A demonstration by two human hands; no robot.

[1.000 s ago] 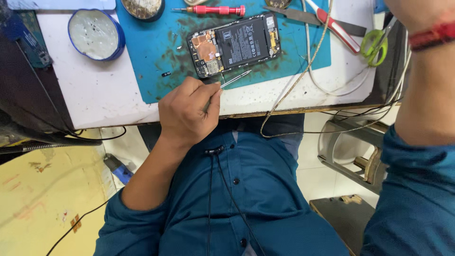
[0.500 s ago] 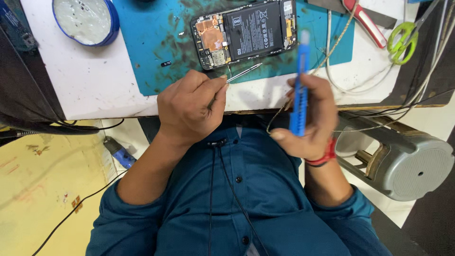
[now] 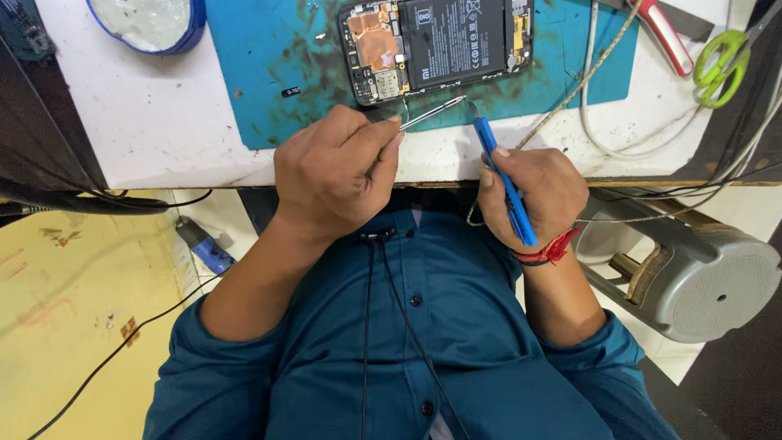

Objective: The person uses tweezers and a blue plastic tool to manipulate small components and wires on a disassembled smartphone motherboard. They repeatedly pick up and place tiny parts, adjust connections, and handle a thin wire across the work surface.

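Observation:
An opened phone (image 3: pixel 440 45) lies back-up on a blue work mat (image 3: pixel 277 65), with its black battery and copper shield showing. My left hand (image 3: pixel 330 175) grips metal tweezers (image 3: pixel 432 112) whose tips point right, just below the phone's lower edge. A slim blue pry tool (image 3: pixel 501 171) is held like a pen in my right hand (image 3: pixel 538 191), its tip close to the tweezer tips at the mat's edge. A red thread band circles my right wrist.
A blue-rimmed round dish (image 3: pixel 151 24) sits at the table's upper left. Green-handled scissors (image 3: pixel 721 61), a red-handled tool (image 3: pixel 664 37) and white cables (image 3: pixel 603 122) lie at the right. A grey stool (image 3: pixel 709 281) stands beside my right arm. A small blue object (image 3: pixel 204 244) lies on the floor.
My right hand came down into view with the blue pry tool and brought its tip next to the tweezer tips. My left hand stayed by the phone's edge.

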